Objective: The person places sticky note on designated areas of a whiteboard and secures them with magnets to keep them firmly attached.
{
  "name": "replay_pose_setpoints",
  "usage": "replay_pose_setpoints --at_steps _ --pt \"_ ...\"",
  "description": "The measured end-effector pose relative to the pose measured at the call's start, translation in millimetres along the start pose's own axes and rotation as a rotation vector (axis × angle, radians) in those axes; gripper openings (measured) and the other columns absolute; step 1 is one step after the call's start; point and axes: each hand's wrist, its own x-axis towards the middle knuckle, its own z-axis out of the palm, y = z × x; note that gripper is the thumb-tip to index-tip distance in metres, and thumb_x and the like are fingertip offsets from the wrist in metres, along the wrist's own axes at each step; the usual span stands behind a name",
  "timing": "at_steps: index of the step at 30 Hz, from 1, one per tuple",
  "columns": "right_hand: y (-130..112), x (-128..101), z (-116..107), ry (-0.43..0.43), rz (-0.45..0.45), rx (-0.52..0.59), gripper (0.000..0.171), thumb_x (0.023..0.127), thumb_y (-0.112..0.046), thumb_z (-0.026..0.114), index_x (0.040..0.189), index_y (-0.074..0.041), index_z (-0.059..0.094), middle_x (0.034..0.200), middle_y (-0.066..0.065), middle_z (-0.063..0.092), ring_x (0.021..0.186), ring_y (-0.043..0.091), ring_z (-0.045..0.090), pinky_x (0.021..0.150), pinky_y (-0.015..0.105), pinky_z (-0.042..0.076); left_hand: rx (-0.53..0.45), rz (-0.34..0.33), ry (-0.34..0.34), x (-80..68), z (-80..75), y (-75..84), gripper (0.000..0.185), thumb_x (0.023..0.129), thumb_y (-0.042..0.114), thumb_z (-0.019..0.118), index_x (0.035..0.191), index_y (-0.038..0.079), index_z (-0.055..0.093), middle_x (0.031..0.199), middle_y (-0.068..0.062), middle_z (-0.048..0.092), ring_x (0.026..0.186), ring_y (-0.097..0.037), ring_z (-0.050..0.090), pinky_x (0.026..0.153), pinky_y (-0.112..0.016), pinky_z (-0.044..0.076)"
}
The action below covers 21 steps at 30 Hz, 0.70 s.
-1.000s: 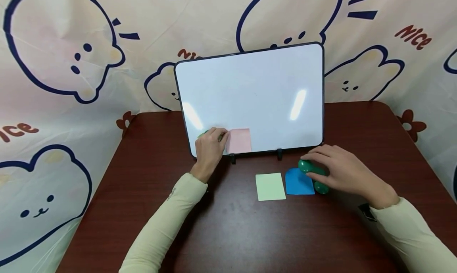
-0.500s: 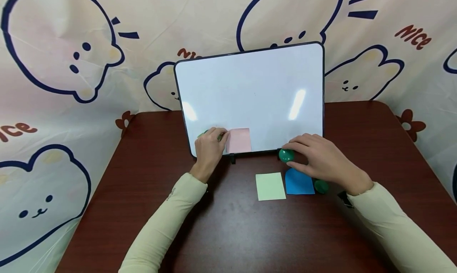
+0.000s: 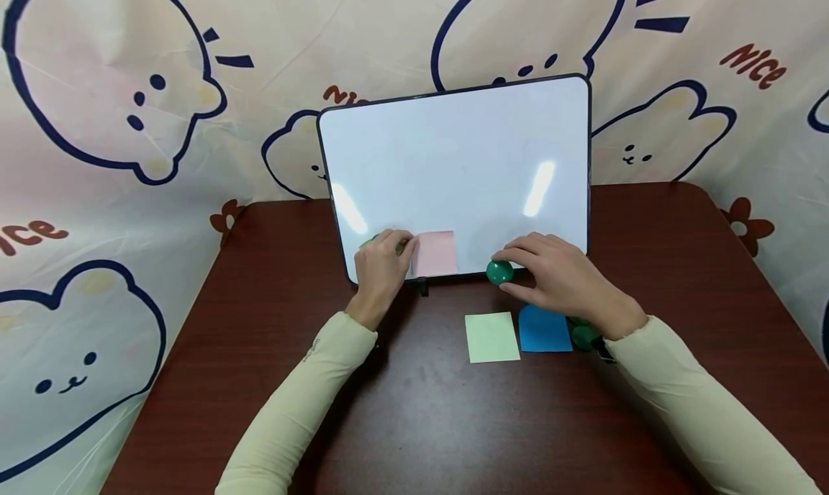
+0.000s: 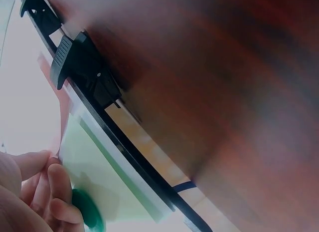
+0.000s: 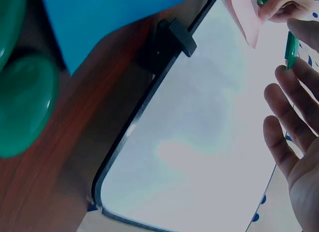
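Head view first, reading from the left: the left hand (image 3: 381, 268) rests against the lower left corner of the whiteboard (image 3: 453, 157), fingers curled and pinching a green magnet (image 3: 372, 242) that sits on a pale green note at the board's surface; only a sliver of that magnet shows past the fingers. Left wrist view confirms it, with the fingertips (image 4: 57, 184) pressed round the dark green magnet (image 4: 88, 214) on the pale green paper (image 4: 92, 164), just above the board's black frame. Touching that hand on its right, a pink note (image 3: 435, 253) lies flat against the whiteboard, its lower edge near the frame. Below, on the dark red counter (image 3: 414, 423), a light green note (image 3: 492, 337) and a blue note (image 3: 544, 329) lie side by side, just apart. Further right, the right hand (image 3: 557, 279) hovers in front of the board's lower edge, thumb and fingers gripping a 2nd green magnet (image 3: 499, 272) held near the board, well right of the pink note. Behind that wrist, 1 more green magnet (image 3: 583, 336) sits on the counter beside the blue note; the right wrist view shows it large at the left edge (image 5: 22, 105), next to the blue paper (image 5: 99, 17) and the board's black foot clip (image 5: 172, 42).
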Motion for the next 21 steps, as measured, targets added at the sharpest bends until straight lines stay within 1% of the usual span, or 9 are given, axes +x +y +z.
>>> replay_pose_setpoints --at_steps 8,16,21 --pt "-3 18 8 -0.01 -0.038 0.0 0.043 0.083 -0.034 0.081 0.119 -0.013 0.07 0.114 0.003 0.069 0.103 0.02 0.063 0.085 0.04 0.055 0.0 -0.005 -0.007 0.3 -0.1 0.7 0.017 0.09 0.023 0.075 0.088 0.007 0.078 0.079 -0.007 0.073 0.062 -0.02 0.068 0.057 -0.034 0.055" --pt "-7 34 18 0.013 -0.055 0.007 0.041 0.082 -0.033 0.081 0.117 -0.014 0.07 0.112 0.003 0.069 0.101 0.021 0.063 0.087 0.043 0.053 -0.015 -0.014 -0.009 0.3 0.8 0.2 0.015 0.091 0.022 0.075 0.088 0.007 0.078 0.08 -0.008 0.074 0.064 -0.021 0.069 0.058 -0.035 0.055" --pt "-7 43 23 0.032 -0.067 -0.008 0.04 0.084 -0.035 0.079 0.117 -0.015 0.07 0.112 0.003 0.069 0.103 0.022 0.064 0.09 0.043 0.052 -0.011 -0.02 -0.013 1.4 0.4 0.7 0.016 0.09 0.022 0.075 0.088 0.007 0.078 0.079 -0.008 0.074 0.063 -0.021 0.069 0.057 -0.035 0.055"
